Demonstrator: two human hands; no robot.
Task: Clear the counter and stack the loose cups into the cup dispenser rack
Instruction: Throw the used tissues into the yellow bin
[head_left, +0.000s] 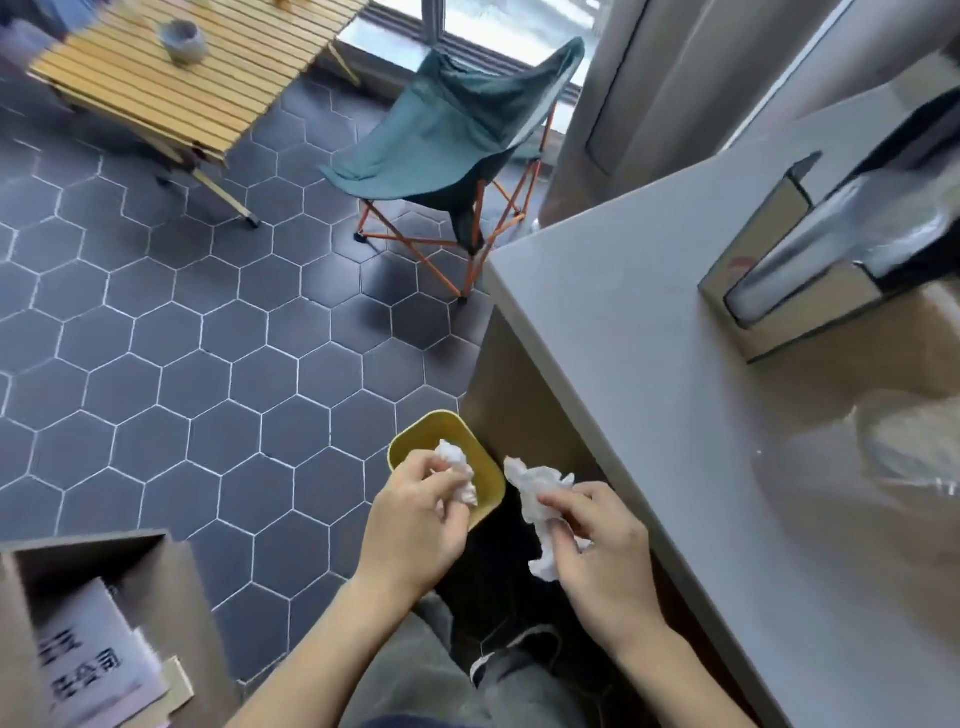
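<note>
My left hand (415, 514) grips a crumpled white tissue (460, 467) right above a small yellow bin (441, 431) that stands on the floor beside the counter. My right hand (597, 540) holds a second crumpled white tissue (540, 493) just right of the bin, below the counter edge. The grey counter (649, 322) runs along the right. On it lies a blurred clear plastic cup (904, 441) and a cardboard box holding a stack of clear cups (810, 254).
A green folding camp chair (457, 140) stands on the dark hexagon-tiled floor beyond the counter's end. A wooden slatted table (171, 78) with a grey cup is at the far left. A grey shelf unit with papers (98, 639) sits at the lower left.
</note>
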